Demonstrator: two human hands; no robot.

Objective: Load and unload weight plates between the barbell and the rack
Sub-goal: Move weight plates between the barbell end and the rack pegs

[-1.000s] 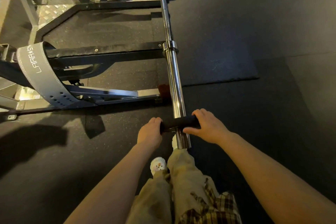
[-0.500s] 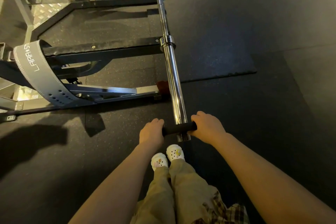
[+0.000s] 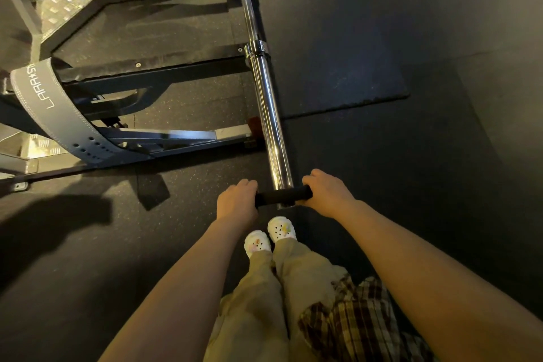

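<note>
Over on the left stands the dark steel rack (image 3: 152,67), its beams crossing low above the floor, and a grey lifting belt (image 3: 55,114) with punched holes is draped over one of them — the lettering on it reads partly, but the end is cut off by the fold. I can see no weight plates on the rack's arms from here. A patch of bright checker-plate metal (image 3: 60,10) shows through the frame near the top left. Moving across, the person's left hand (image 3: 236,204) is curled around one end of a short black handle (image 3: 283,195), fingers wrapped over the top. That handle sits crosswise at the near end of the barbell (image 3: 266,97), whose chrome sleeve runs away from the person toward the top of the view, past its collar, resting across the rack's beams; the sleeve is bare. Below the handle, two white clogs (image 3: 270,236) stand side by side on the black rubber floor (image 3: 411,185), with khaki trousers and a plaid cloth nearer the camera. Further right, the right hand (image 3: 326,192) grasps the other end of the handle — knuckles up, thumb hidden. Beyond it a separate dark mat (image 3: 338,76) lies on the floor beside the bar.
</note>
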